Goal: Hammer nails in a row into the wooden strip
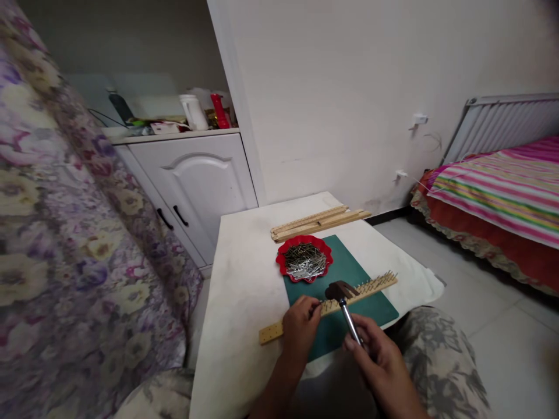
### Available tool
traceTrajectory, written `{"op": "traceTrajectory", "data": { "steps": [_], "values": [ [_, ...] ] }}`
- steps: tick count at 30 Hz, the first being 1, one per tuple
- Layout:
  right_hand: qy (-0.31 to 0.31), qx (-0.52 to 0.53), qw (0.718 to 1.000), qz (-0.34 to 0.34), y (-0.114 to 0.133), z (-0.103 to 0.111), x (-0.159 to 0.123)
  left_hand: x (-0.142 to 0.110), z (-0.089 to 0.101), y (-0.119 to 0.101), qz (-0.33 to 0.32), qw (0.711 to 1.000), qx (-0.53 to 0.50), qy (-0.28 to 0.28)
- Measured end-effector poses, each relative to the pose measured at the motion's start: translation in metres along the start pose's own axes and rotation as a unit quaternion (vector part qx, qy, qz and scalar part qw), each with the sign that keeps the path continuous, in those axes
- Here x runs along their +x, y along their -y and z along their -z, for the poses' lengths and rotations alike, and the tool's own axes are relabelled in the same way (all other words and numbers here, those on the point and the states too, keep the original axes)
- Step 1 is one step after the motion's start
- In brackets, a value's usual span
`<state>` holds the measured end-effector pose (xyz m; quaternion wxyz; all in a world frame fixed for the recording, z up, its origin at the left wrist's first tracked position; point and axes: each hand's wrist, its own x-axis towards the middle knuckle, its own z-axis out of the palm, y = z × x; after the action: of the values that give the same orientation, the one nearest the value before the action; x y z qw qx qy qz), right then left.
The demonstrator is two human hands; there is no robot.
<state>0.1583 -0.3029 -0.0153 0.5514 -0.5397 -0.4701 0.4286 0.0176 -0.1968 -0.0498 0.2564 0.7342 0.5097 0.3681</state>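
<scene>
A wooden strip [271,332] lies on a green mat [349,267] atop a white table [244,279]; a row of nails stands along the strip's right part. My left hand [300,326] rests on the strip, fingers pinched as if on a nail, too small to make out. My right hand [375,349] is wrapped round the metal handle of a small hammer [341,291], whose dark head sits over the strip just right of my left fingers. A red dish [304,260] full of loose nails stands on the mat's far corner.
More wooden strips [318,222] lie at the table's far edge. A white cupboard [196,186] with bottles on top is at the left, a floral curtain [65,233] nearer left. A bed with a striped cover [502,192] and a radiator [506,122] are at the right.
</scene>
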Motion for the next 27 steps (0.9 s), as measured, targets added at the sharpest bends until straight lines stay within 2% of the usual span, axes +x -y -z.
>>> {"op": "traceTrajectory", "data": {
  "steps": [4, 7, 11, 15, 20, 27],
  "values": [
    [-0.031, 0.060, 0.996, -0.055, -0.003, 0.001, -0.006, -0.001, 0.006, 0.002, -0.011, 0.999, -0.036, 0.002],
    [-0.064, 0.085, 0.991, -0.078, -0.004, -0.002, -0.009, 0.003, 0.015, 0.006, -0.021, 0.999, -0.023, -0.005],
    [-0.101, 0.107, 0.987, -0.068, -0.005, -0.004, -0.009, 0.023, 0.031, 0.010, -0.040, 0.997, 0.054, -0.037],
    [-0.071, 0.123, 0.988, -0.064, -0.009, 0.003, -0.005, 0.055, 0.045, 0.012, -0.061, 0.984, 0.158, -0.062],
    [-0.043, 0.143, 0.987, -0.066, -0.019, 0.010, -0.002, 0.084, 0.044, 0.011, -0.042, 0.960, 0.274, 0.026],
    [-0.031, 0.156, 0.986, -0.050, -0.024, 0.010, 0.001, 0.098, 0.036, 0.005, -0.001, 0.926, 0.363, 0.105]
  ]
}}
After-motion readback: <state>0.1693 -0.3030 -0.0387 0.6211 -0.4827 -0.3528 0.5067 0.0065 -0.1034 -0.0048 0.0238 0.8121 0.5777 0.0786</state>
